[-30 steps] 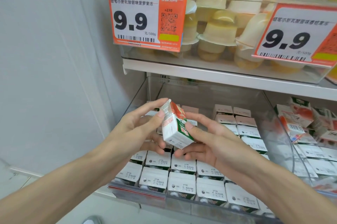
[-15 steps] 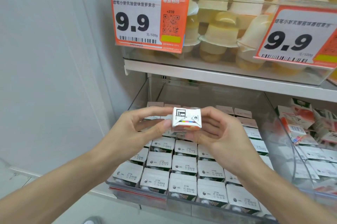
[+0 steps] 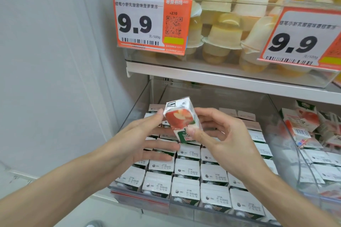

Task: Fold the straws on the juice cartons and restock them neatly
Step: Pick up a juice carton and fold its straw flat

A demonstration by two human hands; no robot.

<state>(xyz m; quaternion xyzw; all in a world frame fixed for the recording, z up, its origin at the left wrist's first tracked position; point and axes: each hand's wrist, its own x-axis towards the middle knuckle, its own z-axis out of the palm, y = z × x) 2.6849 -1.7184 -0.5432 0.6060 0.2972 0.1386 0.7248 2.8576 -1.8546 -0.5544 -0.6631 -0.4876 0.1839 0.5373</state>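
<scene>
Reaching forward over the clear bin (image 3: 140,101), the right hand (image 3: 221,140) pinches a tilted juice carton (image 3: 181,117) above the stocked rows; the left hand (image 3: 140,138), fingers spread, touches its left edge.

I see jelly cups (image 3: 224,35) crowded in clear upper bin. Orange 9.9 tag (image 3: 150,21) hangs left, second tag (image 3: 299,39) right, tilted. White shelf edge (image 3: 221,79) below. Grey wall (image 3: 55,60) at left.
</scene>
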